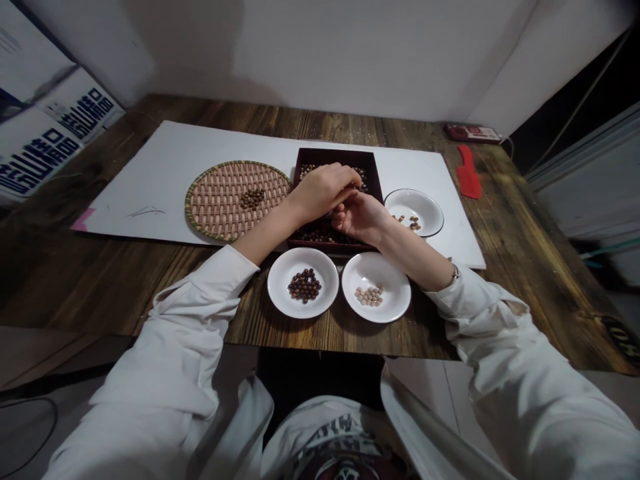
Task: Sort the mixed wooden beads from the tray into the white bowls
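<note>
Over a dark red box (377,175) of mixed brown and tan beads, my two hands meet. My left hand (326,189) reaches across from the left, its fingers closed together at the tips. Beneath them, my right hand (367,218) is turned partly palm up with its fingers curled in. Whatever either hand holds is hidden by the fingers. Nearer me stand two white bowls: the left bowl (277,291) has dark brown beads (305,285), the right bowl (400,303) pale beads (370,295).
Left of the box, a round woven tray (213,197) bears greenish-brown beads (253,198). Another white bowl (420,201) at right has tan pieces. A white board (150,180) lies beneath. Farther right are a red scraper (469,175) and a dark red power strip (473,133).
</note>
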`<state>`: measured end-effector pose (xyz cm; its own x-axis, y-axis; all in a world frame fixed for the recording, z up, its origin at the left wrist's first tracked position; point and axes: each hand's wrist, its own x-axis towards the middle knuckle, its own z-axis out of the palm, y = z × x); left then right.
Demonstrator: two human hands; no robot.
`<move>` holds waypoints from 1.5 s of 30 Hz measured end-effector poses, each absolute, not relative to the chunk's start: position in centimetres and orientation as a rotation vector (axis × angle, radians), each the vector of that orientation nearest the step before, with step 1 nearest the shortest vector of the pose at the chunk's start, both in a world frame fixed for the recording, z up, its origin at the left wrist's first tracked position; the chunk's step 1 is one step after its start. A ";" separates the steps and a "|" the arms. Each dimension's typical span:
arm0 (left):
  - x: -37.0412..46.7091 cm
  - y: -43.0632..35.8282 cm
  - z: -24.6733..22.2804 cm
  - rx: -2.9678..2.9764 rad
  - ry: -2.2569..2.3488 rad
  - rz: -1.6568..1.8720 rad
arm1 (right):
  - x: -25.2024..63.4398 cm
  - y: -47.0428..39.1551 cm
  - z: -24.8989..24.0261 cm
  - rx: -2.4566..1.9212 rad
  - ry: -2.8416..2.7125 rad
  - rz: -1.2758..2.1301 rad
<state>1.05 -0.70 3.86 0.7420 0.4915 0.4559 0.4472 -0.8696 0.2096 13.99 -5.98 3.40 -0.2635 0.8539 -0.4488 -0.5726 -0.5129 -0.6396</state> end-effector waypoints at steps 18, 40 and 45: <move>1.1 -0.3 3.5 2.906 0.730 0.792 | 14.0 -5.8 3.5 -0.995 -0.341 1.838; 1.0 -0.1 3.3 2.908 0.703 0.832 | 14.2 -5.6 2.9 -0.959 -0.309 1.817; 0.9 0.4 2.8 2.913 0.622 0.922 | 14.2 -5.6 2.9 -0.954 -0.335 1.828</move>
<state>0.94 0.39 2.85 0.7457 0.3797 0.5475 0.3656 -0.9201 0.1402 14.22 -5.56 2.85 -0.1833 0.8696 -0.4585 -0.6507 -0.4570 -0.6065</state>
